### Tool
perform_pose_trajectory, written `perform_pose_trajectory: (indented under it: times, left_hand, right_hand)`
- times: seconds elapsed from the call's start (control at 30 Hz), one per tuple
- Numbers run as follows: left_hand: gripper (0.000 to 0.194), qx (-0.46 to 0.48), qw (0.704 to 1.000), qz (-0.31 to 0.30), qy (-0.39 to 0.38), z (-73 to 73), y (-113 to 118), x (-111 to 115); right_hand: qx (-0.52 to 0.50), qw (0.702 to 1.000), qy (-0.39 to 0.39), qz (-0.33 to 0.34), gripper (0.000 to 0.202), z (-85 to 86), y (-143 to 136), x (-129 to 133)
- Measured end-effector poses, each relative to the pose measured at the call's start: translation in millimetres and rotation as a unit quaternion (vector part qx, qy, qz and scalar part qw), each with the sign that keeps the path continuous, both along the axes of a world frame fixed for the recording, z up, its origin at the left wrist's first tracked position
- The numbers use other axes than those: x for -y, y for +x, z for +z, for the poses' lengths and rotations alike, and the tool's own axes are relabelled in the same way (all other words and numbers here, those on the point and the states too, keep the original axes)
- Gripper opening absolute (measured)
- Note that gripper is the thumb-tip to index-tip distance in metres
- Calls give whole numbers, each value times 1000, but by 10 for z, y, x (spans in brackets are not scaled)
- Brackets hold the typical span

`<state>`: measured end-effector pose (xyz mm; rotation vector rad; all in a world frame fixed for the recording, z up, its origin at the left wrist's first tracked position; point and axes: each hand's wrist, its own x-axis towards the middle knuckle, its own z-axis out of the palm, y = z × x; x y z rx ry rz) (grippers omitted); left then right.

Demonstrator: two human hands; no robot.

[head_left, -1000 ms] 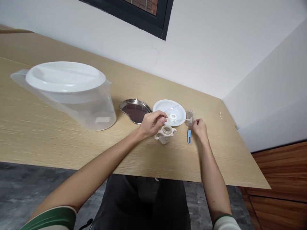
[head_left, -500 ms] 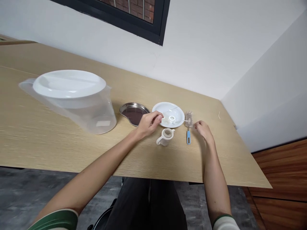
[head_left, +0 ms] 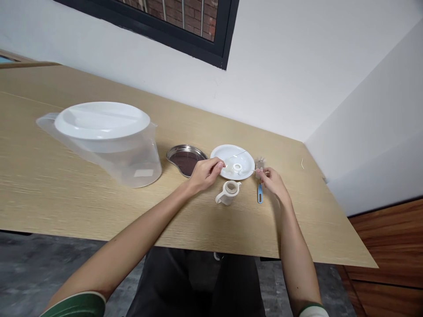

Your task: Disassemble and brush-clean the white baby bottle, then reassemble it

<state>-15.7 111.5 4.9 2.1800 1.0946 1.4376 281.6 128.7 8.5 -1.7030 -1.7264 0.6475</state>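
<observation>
My left hand is closed in a pinch over the near left side of a white dish. It grips the left end of a slender clear item whose shape is hard to make out. My right hand pinches the right end of this clear rod-like item, just off the dish's edge. A brush with a blue handle lies under and beside my right fingers. In front of the dish stands a small translucent cup with a side handle and spout. Inside the dish sits a white ring.
A metal kidney dish is left of the white dish, partly behind my left hand. A large translucent pitcher with a white lid stands further left. A thin white strip lies at right on the wooden table.
My right hand has moved left and closed on the right end of the clear item. My left hand has stayed nearly in place. The view has tilted slightly upward.
</observation>
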Motion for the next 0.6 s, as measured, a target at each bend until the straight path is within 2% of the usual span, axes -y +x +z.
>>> perform_pose_trajectory:
  times: [0.13,0.3,0.47,0.6]
  left_hand:
    - [45,-10,1000,-1,-10,-33,12,-12]
    - [44,-28,999,-4,-20,-61,15,-20]
    - [45,-16,1000,-2,-14,-44,3,-18]
    - [44,-14,1000,-8,-6,-45,6,-22]
  right_hand:
    - [23,996,91,2,47,-90,-171,-59]
    - [87,983,158,20,44,-96,-303,-238]
    - [145,973,176,19,46,-102,-374,-493]
    - [105,975,194,1,47,-32,-399,-619]
